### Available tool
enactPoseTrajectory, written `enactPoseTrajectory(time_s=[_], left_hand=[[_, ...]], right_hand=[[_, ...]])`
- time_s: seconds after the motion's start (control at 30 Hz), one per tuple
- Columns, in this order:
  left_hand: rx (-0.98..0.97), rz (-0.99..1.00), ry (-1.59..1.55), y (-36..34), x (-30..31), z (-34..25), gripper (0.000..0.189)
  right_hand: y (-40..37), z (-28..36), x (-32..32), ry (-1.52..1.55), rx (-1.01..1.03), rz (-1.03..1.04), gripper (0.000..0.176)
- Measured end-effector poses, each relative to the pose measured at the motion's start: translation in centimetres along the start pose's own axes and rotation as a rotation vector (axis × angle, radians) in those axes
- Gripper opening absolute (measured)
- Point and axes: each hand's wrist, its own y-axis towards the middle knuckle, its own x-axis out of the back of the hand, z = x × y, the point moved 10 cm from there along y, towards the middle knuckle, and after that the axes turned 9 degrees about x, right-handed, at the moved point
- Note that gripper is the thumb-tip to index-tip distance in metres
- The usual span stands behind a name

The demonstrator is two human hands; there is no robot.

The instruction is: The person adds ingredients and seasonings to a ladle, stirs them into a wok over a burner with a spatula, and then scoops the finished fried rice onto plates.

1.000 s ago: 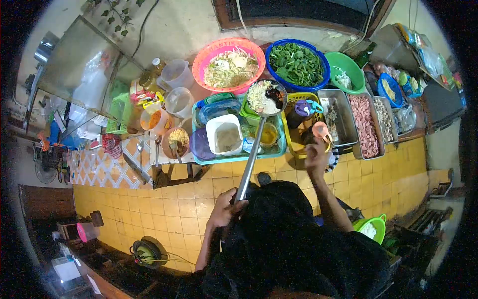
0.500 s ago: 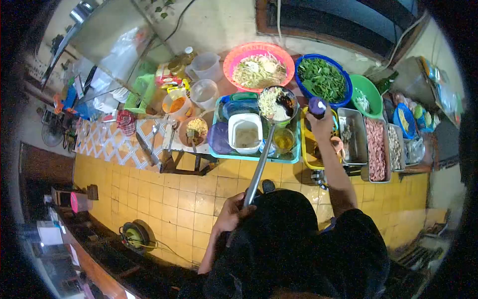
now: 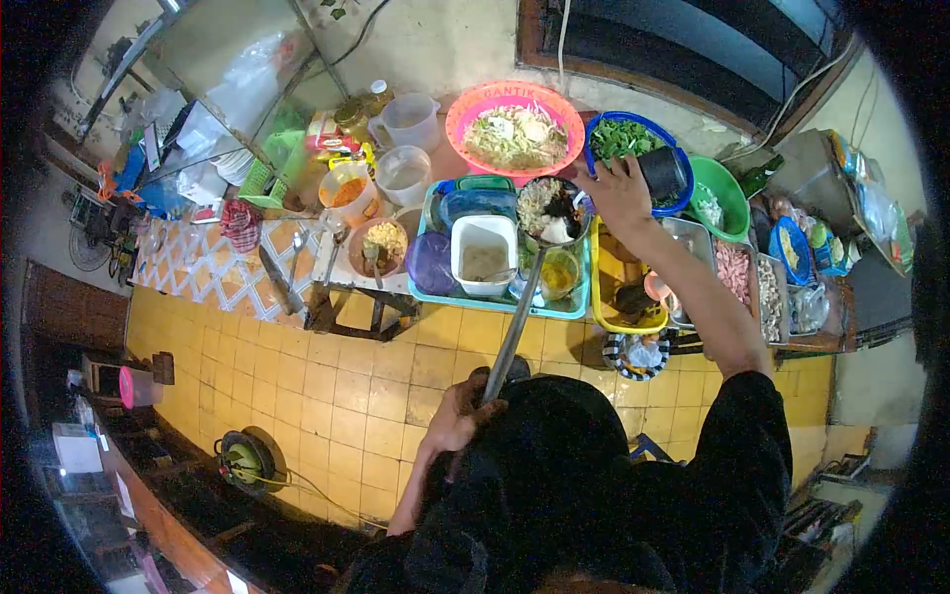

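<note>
My left hand is closed round the long metal handle of a ladle, low and close to my body. Its round bowl holds pale shredded vegetables, a dark sauce and a white heap. Above the ladle's right rim, my right hand grips a dark bottle tipped on its side. The bottle's purple and white top points left at the ladle's contents; my fingers hide its middle. Under the ladle, a small container of yellow liquid stands beside a white square tub.
Behind stand a pink colander of shredded cabbage and a blue basin of greens. A yellow basket and metal trays of meat are at right. Left are a bowl of chopped yellow food and a knife.
My right hand has risen and tipped the bottle from upright onto its side, its top now at the ladle's rim. My left hand keeps its hold on the handle.
</note>
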Motion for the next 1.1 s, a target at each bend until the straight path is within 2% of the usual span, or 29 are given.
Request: enactPoseTrajectory(time_s=[0.07,0.17,0.27,0.37,0.43,0.53,0.6,0.63,0.67,0.73,0.77,0.83,0.87,0.9,0.97,1.0,1.07,1.1], left_hand=[[-0.016,0.01,0.041,-0.1,-0.3,-0.3,0.032],[0.013,-0.025,0.008,-0.4,-0.4,-0.2,0.031],[0.006,-0.014,0.062,-0.1,-0.3,0.0,0.031],[-0.045,-0.025,0.094,-0.6,-0.4,-1.2,0.032],[-0.041,-0.017,-0.07,-0.4,-0.3,-0.5,0.033],[-0.012,0.01,0.045,-0.5,-0.1,-1.1,0.034],[0.023,0.027,-0.011,-0.7,-0.1,-1.0,0.033],[0.05,0.043,-0.072,-0.8,-0.2,-0.9,0.033],[0.054,0.058,-0.061,-0.9,-0.3,-0.9,0.033],[0.022,0.064,-0.204,-0.9,-0.1,-1.2,0.023],[0.029,0.103,-0.189,-1.0,-0.4,-1.5,0.023],[0.11,0.029,-0.102,-0.9,0.3,-1.3,0.011],[0.114,0.061,-0.087,-0.7,0.1,-1.1,0.011],[0.123,0.052,-0.112,-0.4,0.3,-0.5,0.008],[0.128,0.044,-0.124,0.3,1.0,0.6,0.012],[0.13,0.065,-0.106,0.4,0.8,0.3,0.012],[0.169,0.073,-0.198,0.6,0.5,-0.4,0.012],[0.172,0.059,-0.168,0.7,0.5,-0.6,0.012]], right_hand=[[0.1,-0.5,0.4,0.023,-0.088,0.143,0.035],[-0.1,-0.4,1.6,-0.023,-0.088,0.056,0.036],[-0.7,0.0,0.3,-0.013,-0.053,0.066,0.037],[-1.3,-0.6,-0.7,0.027,-0.115,0.056,0.039],[-2.2,-0.4,-0.4,0.01,-0.129,0.06,0.038],[-2.9,-0.5,-0.2,-0.032,-0.151,0.076,0.044],[-3.6,-1.6,-0.4,0.174,-0.275,0.101,0.046],[-4.1,-2.0,-2.2,0.172,-0.317,0.158,0.057],[-4.4,-2.0,-2.8,0.175,-0.334,0.168,0.057],[-5.9,-2.4,-4.1,0.432,-0.427,0.142,0.066],[-6.3,-2.6,-3.6,0.457,-0.454,0.073,0.07],[-6.8,-2.9,-6.7,0.609,-0.475,0.028,0.074],[-7.1,-3.0,-7.6,0.685,-0.516,-0.002,0.075],[-7.5,-3.2,-8.6,0.679,-0.546,0.005,0.075],[-8.4,-3.5,-9.6,0.886,-0.622,-0.158,0.077],[-8.7,-3.5,-9.8,0.882,-0.65,-0.158,0.077],[-9.7,-3.1,-11.8,0.908,-0.704,0.04,0.07],[-10.3,-3.0,-11.6,0.915,-0.695,0.028,0.065]])
